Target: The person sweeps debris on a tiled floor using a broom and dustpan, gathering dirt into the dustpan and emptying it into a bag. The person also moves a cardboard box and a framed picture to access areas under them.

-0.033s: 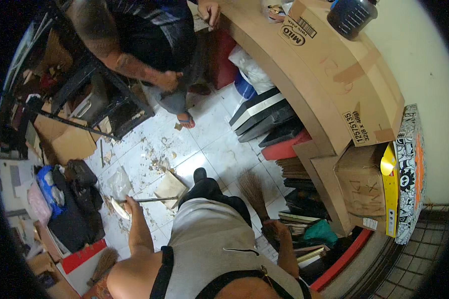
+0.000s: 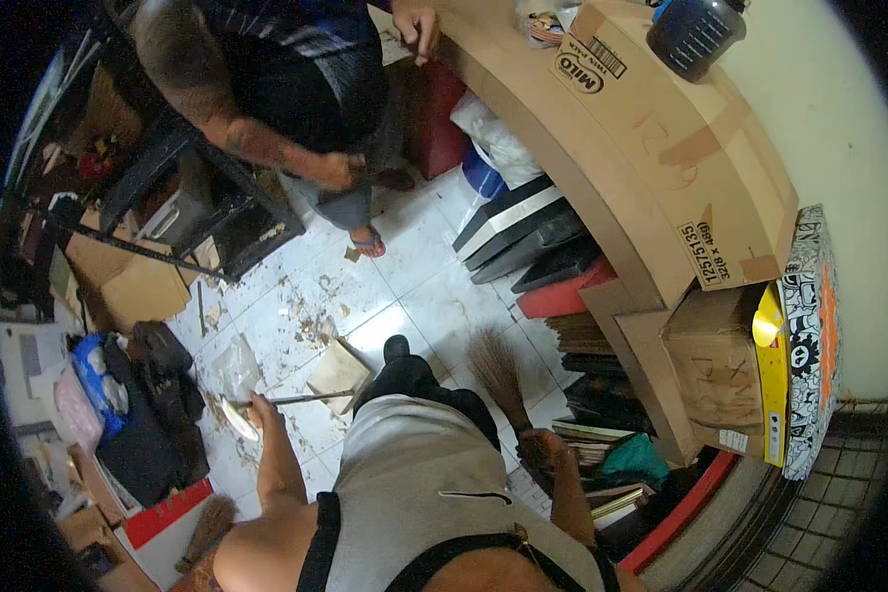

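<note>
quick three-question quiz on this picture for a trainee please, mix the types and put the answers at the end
1. Multiple choice: which of the person's hands grips the brown broom?
A) left
B) right
C) both

2. True or false: the other person wears a closed boot on the nearer foot.

3. Fill in the gap: the person's left hand holds a thin dark ____.

Key:
1. B; the right hand is closed around it.
2. False; it is an open sandal.
3. rod
</note>
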A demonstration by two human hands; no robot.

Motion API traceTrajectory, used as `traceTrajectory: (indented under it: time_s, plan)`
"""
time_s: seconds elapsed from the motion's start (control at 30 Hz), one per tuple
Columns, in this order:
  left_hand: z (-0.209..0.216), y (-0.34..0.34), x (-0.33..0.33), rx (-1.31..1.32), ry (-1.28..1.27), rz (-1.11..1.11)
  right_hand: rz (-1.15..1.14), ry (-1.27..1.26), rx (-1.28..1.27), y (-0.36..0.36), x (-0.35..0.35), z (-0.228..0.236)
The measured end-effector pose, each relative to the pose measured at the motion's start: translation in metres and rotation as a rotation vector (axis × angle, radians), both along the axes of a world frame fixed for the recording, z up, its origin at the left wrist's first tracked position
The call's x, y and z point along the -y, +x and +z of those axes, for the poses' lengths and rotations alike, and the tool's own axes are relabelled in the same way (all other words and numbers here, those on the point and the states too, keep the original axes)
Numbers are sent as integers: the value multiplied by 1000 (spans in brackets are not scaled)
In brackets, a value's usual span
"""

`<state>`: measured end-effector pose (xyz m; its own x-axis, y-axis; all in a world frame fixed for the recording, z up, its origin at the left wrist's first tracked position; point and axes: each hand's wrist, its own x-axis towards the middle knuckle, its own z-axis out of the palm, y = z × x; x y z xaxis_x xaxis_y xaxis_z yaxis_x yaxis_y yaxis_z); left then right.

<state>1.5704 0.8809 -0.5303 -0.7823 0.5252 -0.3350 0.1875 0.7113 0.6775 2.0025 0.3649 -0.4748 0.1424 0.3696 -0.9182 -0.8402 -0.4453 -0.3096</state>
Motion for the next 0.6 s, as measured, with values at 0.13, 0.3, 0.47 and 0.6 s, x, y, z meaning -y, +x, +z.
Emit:
traceTrajectory:
  time_s: [0.13,0.3,0.47,0.6]
  plan:
    - [37,18,-10,87,6,-46,149,157,-156,31,-92,15]
    - [72,32,-16,266,82,-27,92,75,-178,31,-144,17]
    - [45,25,-41,499,132,-59,-131,92,-15,15,-141,-16]
    - [36,20,-63,472,219,-177,-206,91,-135,-1,-122,-18]
